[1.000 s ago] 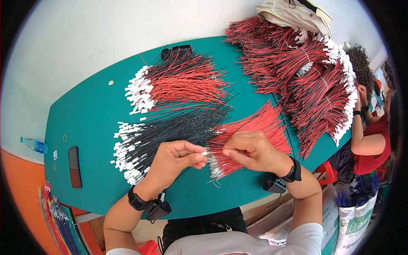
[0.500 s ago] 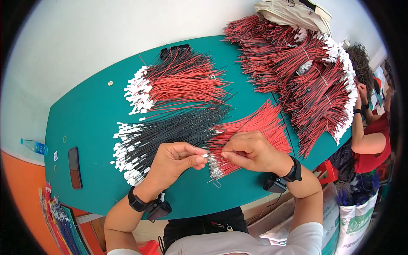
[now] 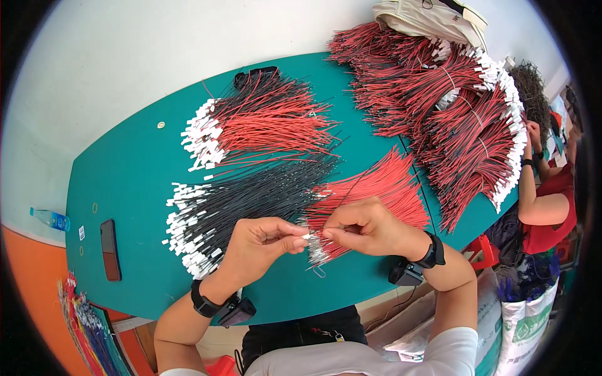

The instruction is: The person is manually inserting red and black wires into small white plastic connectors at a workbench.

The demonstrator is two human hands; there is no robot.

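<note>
My left hand (image 3: 262, 246) pinches a small white connector housing (image 3: 306, 236) between thumb and index finger. Facing it, my right hand (image 3: 371, 229) has its thumb and fingertips closed on a thin wire whose colour is hard to make out there. A dark wire (image 3: 351, 190) rises from behind the right fingers. The two sets of fingertips are nearly touching. Under and beyond my right hand spreads a fan of loose red wires (image 3: 385, 188) with metal tips. Left of it lies a bundle of black wires (image 3: 251, 188), with white housings on their left ends.
Behind these lies a pile of red-and-black wires (image 3: 269, 122) with white connectors. Tied bundles (image 3: 451, 119) fill the right of the green table (image 3: 144, 169), a beige bag (image 3: 429, 22) above them. A phone (image 3: 110, 249) and bottle (image 3: 50, 219) are left; another person (image 3: 545, 213) sits right.
My right fingertips have shifted slightly left, closer to the white connector housing in my left hand. The left hand keeps its pinch and has barely moved.
</note>
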